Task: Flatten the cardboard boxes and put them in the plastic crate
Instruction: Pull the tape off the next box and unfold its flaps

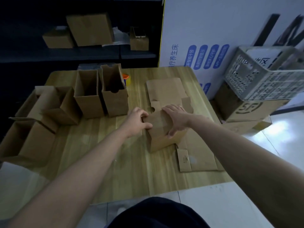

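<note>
A small closed cardboard box [160,137] stands in the middle of the wooden table [125,170], on top of flattened cardboard [166,89] that spreads behind it and to its right. My left hand [137,121] grips the box's top left edge. My right hand [176,120] lies over its top, fingers curled down the right side. Two tall open boxes [89,97] stand upright at the back left. Several more open boxes [32,139] lie on their sides at the far left. The grey plastic crate [263,83] rests tilted on stacked cartons at the right.
A tape roll [126,78] sits behind the tall boxes. Dark shelving at the back holds more cardboard boxes [89,28]. A large white printed carton [205,38] stands beyond the table's right corner. White floor tiles lie to the right and in front.
</note>
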Demonstrator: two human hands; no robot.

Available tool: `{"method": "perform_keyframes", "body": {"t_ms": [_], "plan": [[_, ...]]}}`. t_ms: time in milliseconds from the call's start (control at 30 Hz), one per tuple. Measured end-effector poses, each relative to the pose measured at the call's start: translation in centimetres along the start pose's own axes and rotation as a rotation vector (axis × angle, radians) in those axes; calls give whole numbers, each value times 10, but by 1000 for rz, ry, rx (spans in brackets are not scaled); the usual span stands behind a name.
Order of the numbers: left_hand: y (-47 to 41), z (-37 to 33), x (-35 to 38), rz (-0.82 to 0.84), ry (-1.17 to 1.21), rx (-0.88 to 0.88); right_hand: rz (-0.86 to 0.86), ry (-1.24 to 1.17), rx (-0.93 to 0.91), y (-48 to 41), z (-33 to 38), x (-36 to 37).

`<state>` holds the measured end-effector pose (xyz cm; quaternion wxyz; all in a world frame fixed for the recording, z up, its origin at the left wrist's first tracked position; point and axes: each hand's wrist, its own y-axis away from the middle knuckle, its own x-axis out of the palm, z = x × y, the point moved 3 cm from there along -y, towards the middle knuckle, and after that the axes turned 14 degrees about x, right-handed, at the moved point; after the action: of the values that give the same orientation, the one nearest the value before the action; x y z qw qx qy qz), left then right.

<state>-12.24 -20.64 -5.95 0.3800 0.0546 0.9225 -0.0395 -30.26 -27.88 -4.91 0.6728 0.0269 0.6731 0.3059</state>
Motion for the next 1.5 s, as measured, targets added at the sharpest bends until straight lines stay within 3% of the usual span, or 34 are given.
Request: {"method": "perform_keyframes", "body": {"t_ms": [200,367,600,967,1367,1500], "plan": [[1,-11,-2,-112,-150,-58,29,-24,20,-6,1,-2],[6,-8,5,-150,-65,-142,39,-87,23,-6,-1,-2],[10,0,1,-215,15,-128,46,-93,22,-6,0,-4],[-6,2,0,-73,-99,-145,60,-89,36,-3,1,-5],[5,1,4,148,-231,-29,55,-36,17,1,5,-3],[6,-5,5,88,-304,65,46,-47,24,0,4,-2]]}}
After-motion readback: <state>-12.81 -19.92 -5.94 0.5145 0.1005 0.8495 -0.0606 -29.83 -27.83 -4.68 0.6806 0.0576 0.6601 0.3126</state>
